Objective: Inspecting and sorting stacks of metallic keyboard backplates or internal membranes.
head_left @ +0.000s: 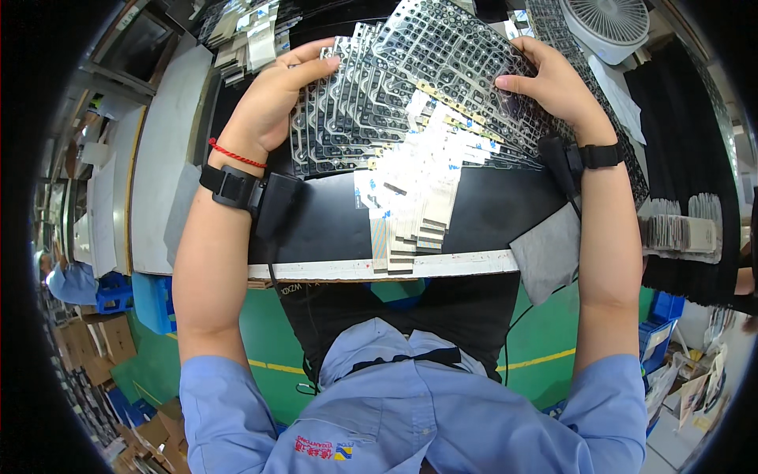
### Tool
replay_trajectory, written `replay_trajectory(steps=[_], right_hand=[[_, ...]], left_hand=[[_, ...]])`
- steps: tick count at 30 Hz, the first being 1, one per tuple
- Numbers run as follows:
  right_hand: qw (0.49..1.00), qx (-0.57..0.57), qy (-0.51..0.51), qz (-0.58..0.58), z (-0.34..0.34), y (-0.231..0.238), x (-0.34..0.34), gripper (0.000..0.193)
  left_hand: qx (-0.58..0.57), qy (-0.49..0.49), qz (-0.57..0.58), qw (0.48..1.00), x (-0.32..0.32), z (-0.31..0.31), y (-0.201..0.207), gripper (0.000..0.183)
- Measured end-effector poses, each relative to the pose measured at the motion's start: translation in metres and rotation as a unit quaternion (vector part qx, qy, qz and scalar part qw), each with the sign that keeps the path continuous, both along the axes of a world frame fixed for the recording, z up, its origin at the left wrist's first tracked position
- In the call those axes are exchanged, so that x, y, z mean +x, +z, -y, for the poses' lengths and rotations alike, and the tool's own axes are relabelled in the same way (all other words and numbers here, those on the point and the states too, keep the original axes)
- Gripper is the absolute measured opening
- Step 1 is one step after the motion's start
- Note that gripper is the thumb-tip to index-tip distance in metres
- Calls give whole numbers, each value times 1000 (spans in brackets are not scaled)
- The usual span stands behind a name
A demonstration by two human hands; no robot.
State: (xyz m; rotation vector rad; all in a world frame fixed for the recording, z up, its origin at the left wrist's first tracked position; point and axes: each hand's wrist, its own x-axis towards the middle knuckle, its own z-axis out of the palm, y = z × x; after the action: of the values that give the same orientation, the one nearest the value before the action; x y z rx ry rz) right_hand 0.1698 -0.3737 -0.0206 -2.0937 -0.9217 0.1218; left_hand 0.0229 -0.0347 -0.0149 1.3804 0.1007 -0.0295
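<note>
A fanned stack of thin keyboard membrane sheets, dark with rows of round and square marks, spreads over the black tabletop. My left hand is closed on the left edges of the stack, thumb on top. At the right end, my right hand grips the upper sheets between thumb and fingers; its fingertips are partly hidden. From the sheets' lower side, pale ribbon tails with white and blue tabs overlap toward me. Their ends reach the table's front edge.
A white fan stands at the far right, and more sheets with pale tails lie at the far left. A grey cloth hangs over the front edge. Bundled pale strips sit on the right. Cables run from the black wrist straps.
</note>
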Motion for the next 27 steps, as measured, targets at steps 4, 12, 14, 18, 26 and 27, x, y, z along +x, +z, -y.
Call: replay_trajectory(steps=[4, 12, 14, 18, 26, 27], right_hand=[[999, -30, -5, 29, 1, 2, 2, 51], [1000, -5, -8, 14, 7, -1, 8, 53], [1000, -9, -5, 15, 8, 0, 7, 52], [1000, 4, -28, 12, 9, 0, 8, 50], [1000, -9, -18, 8, 8, -1, 7, 52], [999, -23, -19, 12, 7, 1, 6, 52]], left_hand=[[4, -19, 2, 1000, 0, -3, -5, 37], [16, -21, 24, 999, -1, 0, 1, 36], [17, -40, 33, 998, -5, 2, 7, 40], [9, -70, 69, 995, -3, -8, 2, 44], [12, -27, 35, 999, 0, -6, -4, 34], [18, -21, 29, 999, 0, -5, -4, 30]])
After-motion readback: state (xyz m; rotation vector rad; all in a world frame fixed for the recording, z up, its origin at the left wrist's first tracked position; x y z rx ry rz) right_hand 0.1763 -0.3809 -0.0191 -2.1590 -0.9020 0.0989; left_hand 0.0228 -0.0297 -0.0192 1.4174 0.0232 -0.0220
